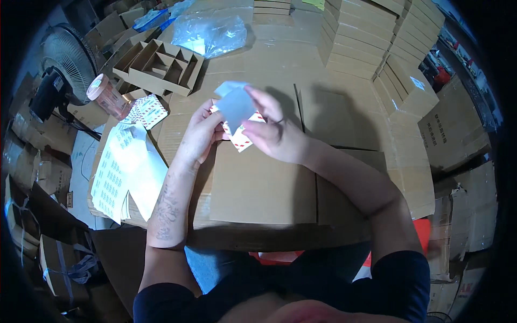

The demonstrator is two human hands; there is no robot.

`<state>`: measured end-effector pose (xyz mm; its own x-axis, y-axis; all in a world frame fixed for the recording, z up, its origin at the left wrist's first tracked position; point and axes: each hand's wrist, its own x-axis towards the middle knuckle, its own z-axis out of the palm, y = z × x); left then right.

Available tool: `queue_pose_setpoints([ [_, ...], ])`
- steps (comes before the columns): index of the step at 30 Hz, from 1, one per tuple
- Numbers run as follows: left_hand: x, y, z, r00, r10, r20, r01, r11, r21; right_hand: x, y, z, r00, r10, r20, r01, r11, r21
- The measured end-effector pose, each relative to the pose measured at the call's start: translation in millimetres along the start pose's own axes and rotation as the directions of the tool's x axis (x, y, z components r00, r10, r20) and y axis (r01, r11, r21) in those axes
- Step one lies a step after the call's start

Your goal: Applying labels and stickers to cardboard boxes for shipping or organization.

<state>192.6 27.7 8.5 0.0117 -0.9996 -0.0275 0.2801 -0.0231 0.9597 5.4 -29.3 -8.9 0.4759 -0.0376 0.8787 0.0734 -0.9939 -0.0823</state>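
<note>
Above a flat brown cardboard box [258, 188], both hands meet around a small white card with red marks along its edge [242, 141]. My left hand [200, 132] grips the white card at its left side, thumb on top. My right hand [277, 129] is closed on a thin blue-grey piece [236, 107], which lies across the upper part of the card. The right thumb and fingers also touch the card's right edge. Whether the blue-grey piece is attached to the card, I cannot tell. Part of it is blurred.
At the left lie printed label sheets [126, 167], patterned cards [146, 112] and a lidded plastic cup [109, 98]. A divided cardboard tray [161, 67] and clear plastic bag [210, 35] stand behind. Stacked boxes [358, 37] rise at far right. A fan [67, 59] stands beyond the left edge.
</note>
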Motion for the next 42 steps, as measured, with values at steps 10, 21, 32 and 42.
queue_pose_setpoints([
  [10,-1,-2,-3,0.967,0.09,0.236,-0.096,0.995,0.014,4,-15,-2,0.99,-0.013,0.142,0.007,0.999,0.049],
  [21,1,-4,-2,0.981,0.079,0.176,-0.086,0.996,0.036,-5,-11,2,0.989,-0.023,0.148,0.028,0.999,-0.028],
  [32,-6,4,1,0.984,0.045,0.172,-0.045,0.999,-0.003,-6,-13,-2,0.958,0.146,0.246,-0.145,0.989,-0.02],
  [42,8,-11,-8,0.971,-0.039,0.237,0.07,0.99,-0.124,8,-18,-2,0.99,-0.084,0.112,0.094,0.993,-0.078],
])
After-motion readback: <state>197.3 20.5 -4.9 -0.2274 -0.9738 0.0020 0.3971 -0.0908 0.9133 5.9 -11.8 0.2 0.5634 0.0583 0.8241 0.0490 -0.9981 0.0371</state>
